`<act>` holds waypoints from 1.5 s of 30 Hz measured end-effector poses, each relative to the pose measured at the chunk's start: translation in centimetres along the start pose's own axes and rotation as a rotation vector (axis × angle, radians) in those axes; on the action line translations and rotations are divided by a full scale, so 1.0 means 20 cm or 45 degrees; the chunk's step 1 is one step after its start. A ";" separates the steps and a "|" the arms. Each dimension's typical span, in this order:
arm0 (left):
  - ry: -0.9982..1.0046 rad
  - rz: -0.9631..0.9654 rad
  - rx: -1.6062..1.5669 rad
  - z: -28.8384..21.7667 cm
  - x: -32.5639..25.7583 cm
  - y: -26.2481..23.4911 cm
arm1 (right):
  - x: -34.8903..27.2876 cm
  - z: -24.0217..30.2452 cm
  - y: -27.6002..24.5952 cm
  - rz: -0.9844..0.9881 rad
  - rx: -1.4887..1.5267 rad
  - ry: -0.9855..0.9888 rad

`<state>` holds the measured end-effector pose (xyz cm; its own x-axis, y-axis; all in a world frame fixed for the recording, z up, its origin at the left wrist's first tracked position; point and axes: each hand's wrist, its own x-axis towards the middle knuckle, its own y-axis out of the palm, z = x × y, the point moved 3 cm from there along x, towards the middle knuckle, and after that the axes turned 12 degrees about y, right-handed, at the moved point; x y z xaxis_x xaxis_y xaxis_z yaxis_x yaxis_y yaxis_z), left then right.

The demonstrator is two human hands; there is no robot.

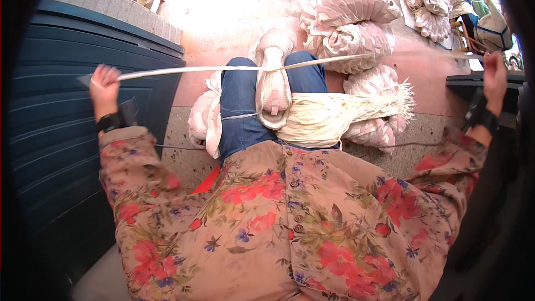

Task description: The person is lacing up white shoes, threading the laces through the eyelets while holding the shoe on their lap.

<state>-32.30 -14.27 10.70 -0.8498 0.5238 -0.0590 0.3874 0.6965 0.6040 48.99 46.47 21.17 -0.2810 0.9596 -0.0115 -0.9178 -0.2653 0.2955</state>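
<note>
My two arms are spread wide, with a cream shoelace (184,71) stretched between them. At far left my left hand (105,86) is closed round one end. On the far right my right hand (494,78) pinches the other end, where the lace blurs. Midway, the lace crosses a pale pink shoe upper (273,92) that lies in my lap between my knees; whether it is threaded through eyelets I cannot tell. A thick bundle of cream laces (329,116) rests across my right thigh, its tips fanned to the right.
Stacked bundles of pink shoe uppers (354,28) stand on the floor ahead, another (376,81) beside my right knee. More uppers (200,120) sit by my left leg. A dark blue slatted panel (83,95) flanks my left, a dark ledge (468,82) my right. People appear at the top corners.
</note>
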 end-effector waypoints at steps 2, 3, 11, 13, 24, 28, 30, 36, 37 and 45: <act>0.131 -0.280 -0.011 -0.36 -0.06 -0.51 | -0.15 -0.43 0.10 -0.445 -0.147 0.084; 0.135 -0.432 0.013 -0.31 -0.06 -0.55 | -0.25 -0.58 0.15 -0.383 -0.302 0.159; -0.765 -0.013 0.170 0.66 -0.30 -0.01 | -1.00 -1.57 1.59 0.846 -1.058 0.327; -0.752 0.020 0.579 0.91 -0.46 0.31 | -1.06 -1.72 1.72 1.016 -1.366 -0.116; -0.498 0.694 1.294 1.35 -0.77 0.66 | -1.06 -1.84 1.89 0.584 -1.747 -0.518; -0.179 0.853 1.587 1.37 -0.76 0.63 | -1.08 -1.82 1.91 0.616 -1.760 -0.504; 0.069 0.933 1.721 1.38 -0.75 0.63 | -1.08 -1.84 1.93 0.669 -1.822 -0.575; 0.319 1.040 2.082 1.38 -0.74 0.67 | -1.07 -1.85 1.94 0.773 -1.972 -0.534; 0.320 1.038 2.082 1.37 -0.74 0.68 | -1.06 -1.84 1.93 0.755 -1.918 -0.468; 0.332 1.236 2.208 1.37 -0.71 0.76 | -1.05 -1.84 1.92 0.534 -1.911 -0.415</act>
<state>-4.47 2.35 -1.07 -0.1438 0.9881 -0.0551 0.3967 0.0066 -0.9179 9.34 12.63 -2.39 -0.6855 0.7238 0.0789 -0.2806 -0.1627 -0.9459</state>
